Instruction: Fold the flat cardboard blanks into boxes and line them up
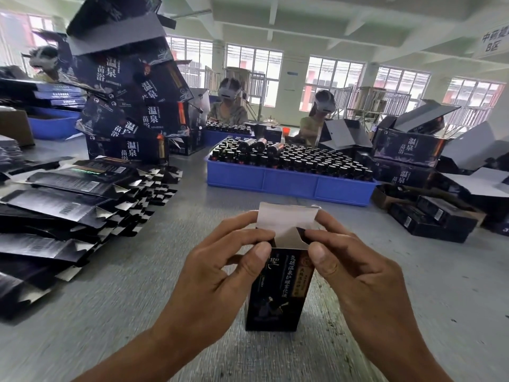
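**Both hands at the open top of an upright box**

At lower centre of the frame a dark printed box [278, 288] stands upright on the grey table [137, 285], its top open and a pale lid flap [286, 219] raised at the far side. The left hand [217, 274] curls round the box's upper left edge, thumb pressed on the front panel. The right hand [355, 268] pinches the upper right corner, where a small dark side flap [303, 232] seems to be bent inward, though fingers partly hide it.

Flat cardboard blanks [74, 205] lie fanned in overlapping heaps at the left. At upper left, larger dark cartons [132, 106] lean in a tall stack. A blue tray [289, 183] packed with dark bottles [303, 158] sits beyond the box at centre. Two people in headsets sit behind it.
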